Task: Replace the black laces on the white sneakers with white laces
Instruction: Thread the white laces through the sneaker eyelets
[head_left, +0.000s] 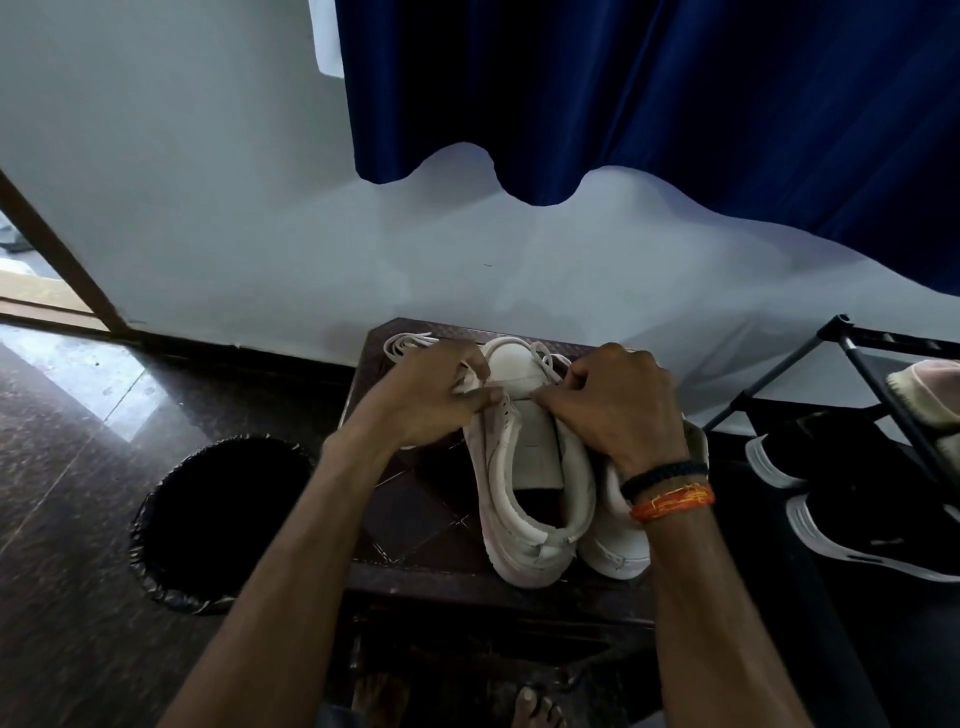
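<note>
Both hands, left (431, 400) and right (618, 410), pinching white lace (506, 383) over sneaker (524, 467); pull ends even before next eyelets.

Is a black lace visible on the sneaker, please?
No, only a white lace runs between the hands across the sneaker.

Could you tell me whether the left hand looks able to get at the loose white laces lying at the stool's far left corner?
Probably yes. The loose white laces lie in the open just beyond the left hand, with nothing between them. That hand is busy, though, pinching the lace on the white sneaker, so it would have to let go first.
</note>
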